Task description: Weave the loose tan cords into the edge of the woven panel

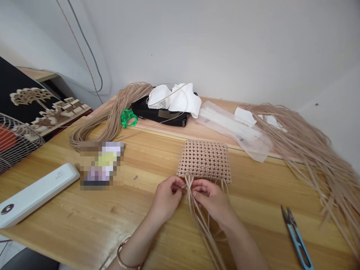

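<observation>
A tan woven square piece [204,160] with an open knotted pattern lies on the wooden table in front of me. From its near edge hang long tan strands [201,225], which run down toward me between my forearms. My left hand [168,195] is closed at the lower left corner, its thumb and fingers pinching a strand. Just across the bunch, my right hand [210,197] is also pinching strands close to the weave's edge. A few more strands dangle at the piece's right corner. Which strand each fingertip holds is partly hidden.
Blue-handled thread snips [296,238] lie at the right. Loose tan strands [303,146] spread along the right side; another bundle [112,112] curls at the back left. A black pouch [160,114], a plastic bag [233,127], a blurred phone [104,163] and a white device [39,195] surround the work.
</observation>
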Demonstrator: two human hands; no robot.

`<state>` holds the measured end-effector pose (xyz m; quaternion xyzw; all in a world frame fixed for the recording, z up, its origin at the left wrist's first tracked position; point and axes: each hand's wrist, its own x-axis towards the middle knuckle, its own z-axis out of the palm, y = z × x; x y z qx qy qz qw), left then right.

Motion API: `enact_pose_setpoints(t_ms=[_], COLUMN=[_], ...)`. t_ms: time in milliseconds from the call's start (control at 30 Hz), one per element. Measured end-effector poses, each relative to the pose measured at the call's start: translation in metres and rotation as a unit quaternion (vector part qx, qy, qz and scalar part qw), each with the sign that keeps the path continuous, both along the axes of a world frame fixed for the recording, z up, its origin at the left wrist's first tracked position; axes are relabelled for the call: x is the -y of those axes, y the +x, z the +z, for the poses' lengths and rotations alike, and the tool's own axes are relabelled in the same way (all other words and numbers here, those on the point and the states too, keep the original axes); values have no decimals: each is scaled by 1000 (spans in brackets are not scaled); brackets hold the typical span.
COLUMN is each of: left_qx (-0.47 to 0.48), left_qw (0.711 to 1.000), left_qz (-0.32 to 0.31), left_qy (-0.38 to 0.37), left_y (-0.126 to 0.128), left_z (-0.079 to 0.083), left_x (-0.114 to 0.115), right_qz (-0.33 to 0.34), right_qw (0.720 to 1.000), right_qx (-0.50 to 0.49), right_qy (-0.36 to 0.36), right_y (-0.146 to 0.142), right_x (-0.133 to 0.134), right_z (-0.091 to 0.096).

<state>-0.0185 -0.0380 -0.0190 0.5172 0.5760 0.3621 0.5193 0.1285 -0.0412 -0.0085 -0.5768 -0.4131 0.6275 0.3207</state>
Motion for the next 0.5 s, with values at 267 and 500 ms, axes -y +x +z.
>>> enact_pose_setpoints(t_ms=[267,500], left_qx=[-26,6], left_qw=[1000,999], left_qz=[-14,-20], left_qy=[-8,-45], left_y=[1,3], left_z=[6,15], left_x=[-1,-2], right_qz=[0,14], right_qw=[999,990], right_qx=[47,118], right_qy=[22,71], right_y=[-2,-4], right_x=[2,5], right_z=[8,10])
